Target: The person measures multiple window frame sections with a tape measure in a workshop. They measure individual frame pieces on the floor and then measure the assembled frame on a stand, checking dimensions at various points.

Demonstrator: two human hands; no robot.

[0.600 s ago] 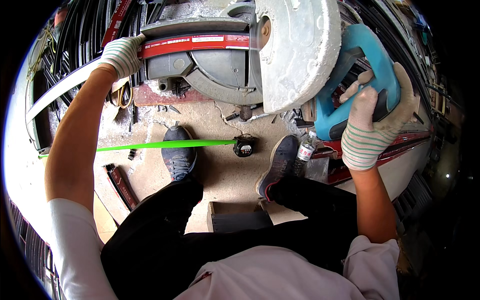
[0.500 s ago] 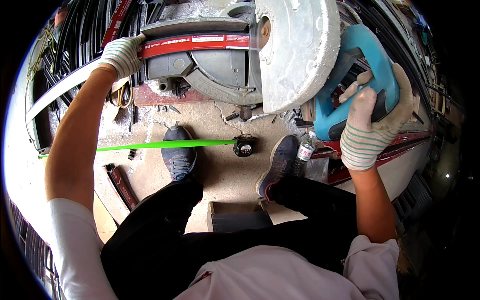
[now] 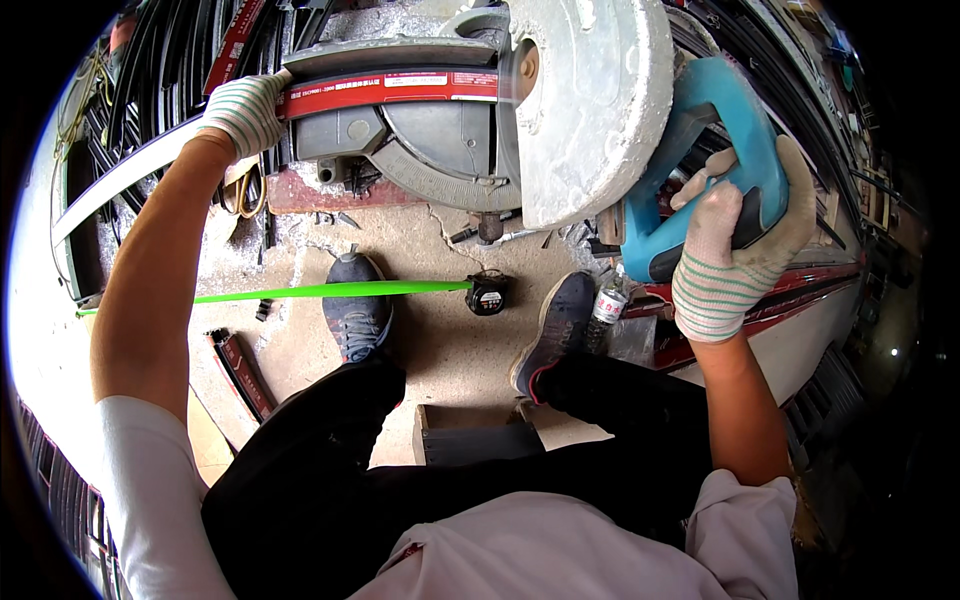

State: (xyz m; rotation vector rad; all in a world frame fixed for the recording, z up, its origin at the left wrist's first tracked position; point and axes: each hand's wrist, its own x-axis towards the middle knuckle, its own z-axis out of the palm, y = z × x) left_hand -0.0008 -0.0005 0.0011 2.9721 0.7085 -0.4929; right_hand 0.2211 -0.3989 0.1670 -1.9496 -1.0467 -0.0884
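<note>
Gripping red strip (image 3: 350,97) and blue saw handle (image 3: 750,128).
Clamping strip along grey fence (image 3: 400,54) with left hand (image 3: 243,112); curling right hand (image 3: 745,240) around handle, right of white blade guard (image 3: 605,120).

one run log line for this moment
left hand: holding red-faced strip on saw bed | right hand: gripping blue saw handle | tape measure: green tape extended

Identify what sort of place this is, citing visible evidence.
Probably a cutting workshop: there's a power saw with a blue handle, a drawn-out tape measure and many long dark strips.
</note>
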